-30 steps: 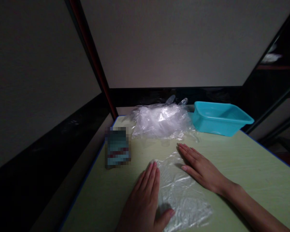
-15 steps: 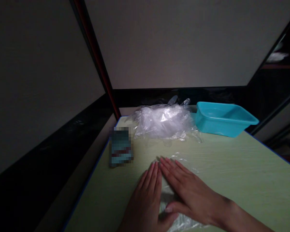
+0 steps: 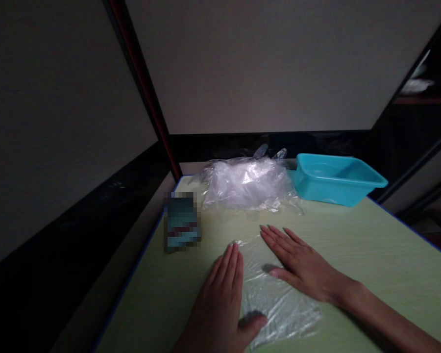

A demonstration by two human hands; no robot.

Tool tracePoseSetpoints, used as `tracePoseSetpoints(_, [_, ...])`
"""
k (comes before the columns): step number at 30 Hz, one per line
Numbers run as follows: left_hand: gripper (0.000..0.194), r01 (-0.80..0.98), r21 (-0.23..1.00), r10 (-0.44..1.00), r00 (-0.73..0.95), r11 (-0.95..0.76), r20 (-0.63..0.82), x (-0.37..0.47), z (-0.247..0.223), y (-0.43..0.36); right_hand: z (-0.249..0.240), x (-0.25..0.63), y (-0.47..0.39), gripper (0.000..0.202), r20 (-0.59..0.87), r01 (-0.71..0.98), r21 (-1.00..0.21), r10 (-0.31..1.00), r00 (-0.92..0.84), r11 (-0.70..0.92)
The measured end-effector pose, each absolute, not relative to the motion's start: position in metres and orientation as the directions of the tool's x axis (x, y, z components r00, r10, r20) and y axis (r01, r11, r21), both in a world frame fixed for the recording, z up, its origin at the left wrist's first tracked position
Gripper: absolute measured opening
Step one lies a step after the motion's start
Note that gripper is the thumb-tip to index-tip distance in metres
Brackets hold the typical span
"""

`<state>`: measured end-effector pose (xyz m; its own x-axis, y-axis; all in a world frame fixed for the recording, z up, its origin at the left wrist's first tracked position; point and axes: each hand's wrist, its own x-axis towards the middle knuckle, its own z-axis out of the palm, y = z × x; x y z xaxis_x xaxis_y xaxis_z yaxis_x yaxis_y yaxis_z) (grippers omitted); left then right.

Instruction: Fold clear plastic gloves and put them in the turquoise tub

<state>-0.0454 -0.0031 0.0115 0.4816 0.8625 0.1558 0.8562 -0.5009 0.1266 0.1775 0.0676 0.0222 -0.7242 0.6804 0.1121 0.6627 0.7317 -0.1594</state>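
A thin, clear plastic sheet or bag (image 3: 279, 306) lies spread on the table, wrinkled most toward the near edge. My left hand (image 3: 226, 289) rests flat along its left side, fingers stretched forward and close together, thumb out to the right over the plastic. Over the upper right part of the plastic, my right hand (image 3: 303, 264) is flat with its fingers extended and thumb apart. Neither hand grips anything. Whether the right palm presses on the plastic or hovers just over it, I cannot tell.
At the back of the table (image 3: 375, 255) lies a crumpled heap of clear plastic (image 3: 248, 184). Right of it stands a turquoise plastic basin (image 3: 334, 189). A blurred-out rectangular item (image 3: 183, 223) sits near the left edge. Panelled walls close off the back and left.
My right hand has slid away from the left one, forward and to the right, uncovering more of the clear plastic. The left hand has barely moved.
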Motion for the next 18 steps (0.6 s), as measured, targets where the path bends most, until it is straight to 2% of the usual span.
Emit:
tracePoseSetpoints(9, [0.1, 0.844, 0.172, 0.858, 0.477, -0.507, 0.19, -0.045, 0.013, -0.004, 0.017, 0.187, 0.072, 0.063, 0.161, 0.733, -0.176, 0.754, -0.637, 0.657])
tracePoseSetpoints(14, [0.103, 0.842, 0.263, 0.88, 0.424, -0.471, 0.215, -0.043, 0.02, -0.007, 0.02, 0.192, 0.073, 0.057, 0.222, 0.676, -0.332, 0.751, -0.622, 0.658])
tracePoseSetpoints(16, [0.093, 0.832, 0.314, 0.886, 0.396, -0.457, 0.241, -0.043, 0.021, -0.007, 0.026, 0.191, 0.067, 0.05, 0.269, 0.65, -0.392, 0.757, -0.596, 0.651])
tracePoseSetpoints(18, [0.069, 0.823, 0.381, 0.901, 0.333, -0.421, 0.277, -0.046, 0.021, -0.006, 0.037, 0.185, 0.054, 0.038, 0.298, 0.654, -0.413, 0.773, -0.561, 0.634])
